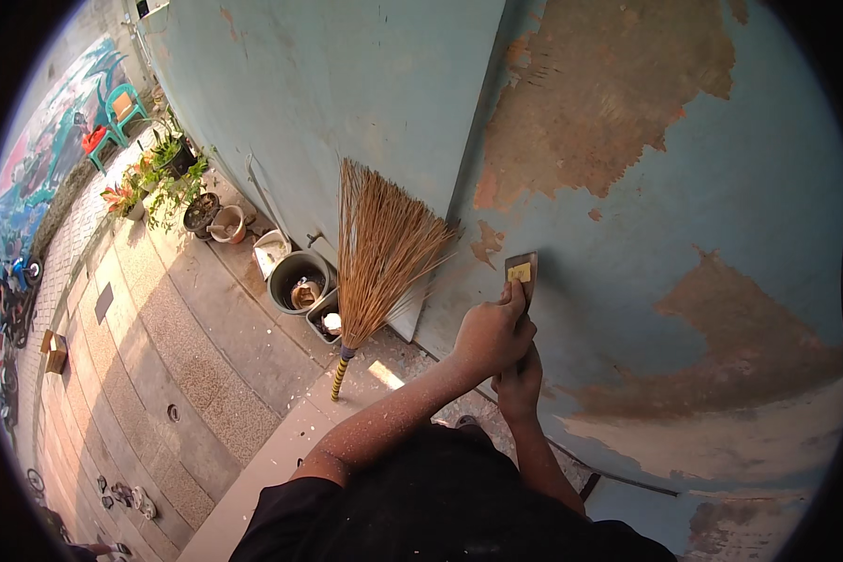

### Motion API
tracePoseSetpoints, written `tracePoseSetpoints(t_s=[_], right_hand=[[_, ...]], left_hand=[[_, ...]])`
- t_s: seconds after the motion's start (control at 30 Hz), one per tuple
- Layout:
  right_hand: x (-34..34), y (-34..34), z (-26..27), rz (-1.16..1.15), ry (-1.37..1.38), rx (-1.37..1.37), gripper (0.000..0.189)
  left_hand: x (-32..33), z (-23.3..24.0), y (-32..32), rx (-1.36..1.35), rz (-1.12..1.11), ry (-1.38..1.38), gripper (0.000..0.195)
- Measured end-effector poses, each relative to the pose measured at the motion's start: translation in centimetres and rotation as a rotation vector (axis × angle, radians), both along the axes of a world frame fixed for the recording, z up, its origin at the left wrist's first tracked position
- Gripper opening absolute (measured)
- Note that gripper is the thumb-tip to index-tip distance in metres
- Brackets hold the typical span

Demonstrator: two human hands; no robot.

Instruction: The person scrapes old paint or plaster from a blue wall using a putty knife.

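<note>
A paint scraper point(532, 261) with a flat metal blade points up at the painted wall; a yellow sticker with writing is on the blade. My left hand point(490, 336) grips it close to the blade, one finger extended onto the blade's face. Below it, my right hand point(521, 386) is closed around what looks like the handle, mostly hidden by the hands. The light blue wall point(604, 281) has large bare brown patches, and a small peeled spot point(487, 242) lies just left of the blade. Pale flecks cover my left forearm.
A stick broom point(386, 246) leans bristles-up on the wall at my left. Behind it stand a grey bucket point(284, 298), a white dustpan point(270, 253) and potted plants point(172, 154). Paint chips litter the floor. Further off are a cardboard box point(55, 353), shoes point(140, 502) and motorcycles.
</note>
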State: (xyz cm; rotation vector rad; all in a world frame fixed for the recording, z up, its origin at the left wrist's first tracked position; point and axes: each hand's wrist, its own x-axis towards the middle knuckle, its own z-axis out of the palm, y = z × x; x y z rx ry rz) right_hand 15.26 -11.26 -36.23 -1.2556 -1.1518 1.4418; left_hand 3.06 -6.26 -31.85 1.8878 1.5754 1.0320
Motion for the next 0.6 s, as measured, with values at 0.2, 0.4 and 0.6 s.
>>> tracePoseSetpoints(t_s=[0.2, 0.4, 0.6], right_hand=[[0.1, 0.6, 0.3, -0.051, -0.157, 0.358, 0.052], [2.3, 0.5, 1.4, 0.04, -0.146, 0.319, 0.049], [2.4, 0.1, 1.1, 0.063, 0.01, -0.03, 0.041]], left_hand=[[1.4, 1.7, -0.6, 0.191, -0.002, -0.055, 0.065], [1.9, 1.7, -1.5, 0.164, 0.017, -0.098, 0.065], [1.9, -0.6, -1.2, 0.0, 0.033, -0.118, 0.068]])
